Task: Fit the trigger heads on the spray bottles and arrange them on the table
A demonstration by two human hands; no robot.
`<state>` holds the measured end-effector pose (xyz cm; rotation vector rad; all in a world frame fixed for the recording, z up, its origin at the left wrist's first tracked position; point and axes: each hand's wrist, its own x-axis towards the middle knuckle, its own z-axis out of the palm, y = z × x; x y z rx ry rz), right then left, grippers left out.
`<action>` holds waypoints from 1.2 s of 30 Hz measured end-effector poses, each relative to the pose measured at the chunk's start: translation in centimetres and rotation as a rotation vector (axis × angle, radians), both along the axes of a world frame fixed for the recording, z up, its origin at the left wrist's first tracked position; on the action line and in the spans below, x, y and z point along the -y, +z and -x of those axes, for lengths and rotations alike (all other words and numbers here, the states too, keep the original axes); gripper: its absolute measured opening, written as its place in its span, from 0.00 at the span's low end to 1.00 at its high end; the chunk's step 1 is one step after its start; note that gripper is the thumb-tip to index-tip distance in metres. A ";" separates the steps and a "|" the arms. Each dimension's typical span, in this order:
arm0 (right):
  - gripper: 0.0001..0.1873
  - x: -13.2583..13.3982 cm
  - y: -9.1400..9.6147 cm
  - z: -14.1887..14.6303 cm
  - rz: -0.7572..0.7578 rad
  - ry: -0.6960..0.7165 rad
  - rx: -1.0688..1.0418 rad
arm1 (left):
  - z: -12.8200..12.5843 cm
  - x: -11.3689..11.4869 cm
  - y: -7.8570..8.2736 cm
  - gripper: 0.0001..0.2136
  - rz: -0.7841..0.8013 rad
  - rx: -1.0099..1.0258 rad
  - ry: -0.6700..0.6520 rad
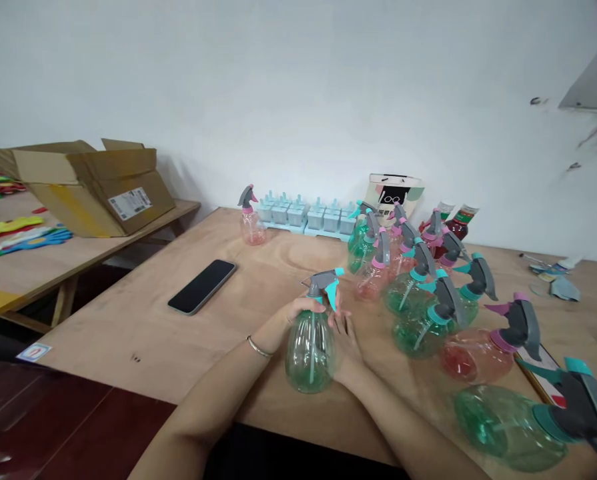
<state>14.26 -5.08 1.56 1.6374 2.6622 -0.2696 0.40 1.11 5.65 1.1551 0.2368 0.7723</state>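
Observation:
My left hand (301, 312) is closed around the upper part of a clear green spray bottle (308, 357), its thumb just under the collar. The bottle stands upright on the wooden table, with a grey and turquoise trigger head and a dip tube inside. My right hand (345, 343) is close against the bottle's right side, fingers stretched forward and slightly apart; the bottle partly hides it. To the right are several green and pink spray bottles, among them a pink one (478, 357) and a tilted green one (511, 427). Another pink spray bottle (253, 228) stands at the back left.
A black phone (202, 287) lies left of my hands. Light-blue ice-pop moulds (298, 215) line the wall beside a printed bag (395, 193). On the neighbouring table sit an open cardboard box (98, 187) and colourful gloves (33, 240). Small scraps (563, 287) lie at the far right.

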 end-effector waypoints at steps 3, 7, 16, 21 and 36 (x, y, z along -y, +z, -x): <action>0.29 0.0 -0.2 0.0 -0.009 0.006 -0.009 | -0.2 0.3 0.1 0.25 -0.016 0.035 0.015; 0.30 0.0 -0.6 0.1 -0.025 0.001 -0.030 | -0.1 0.8 0.3 0.25 -0.022 0.041 0.018; 0.32 -0.2 -0.1 0.0 0.032 -0.020 -0.100 | 0.5 1.2 1.4 0.17 -0.055 -0.003 0.141; 0.41 0.1 0.2 -0.3 0.021 -0.013 -0.176 | 6.6 -2.5 4.9 0.17 -0.269 -0.314 0.837; 0.40 0.4 1.8 -0.1 0.075 -0.037 -0.119 | 22.6 -12.1 3.3 0.15 -0.608 -0.790 1.817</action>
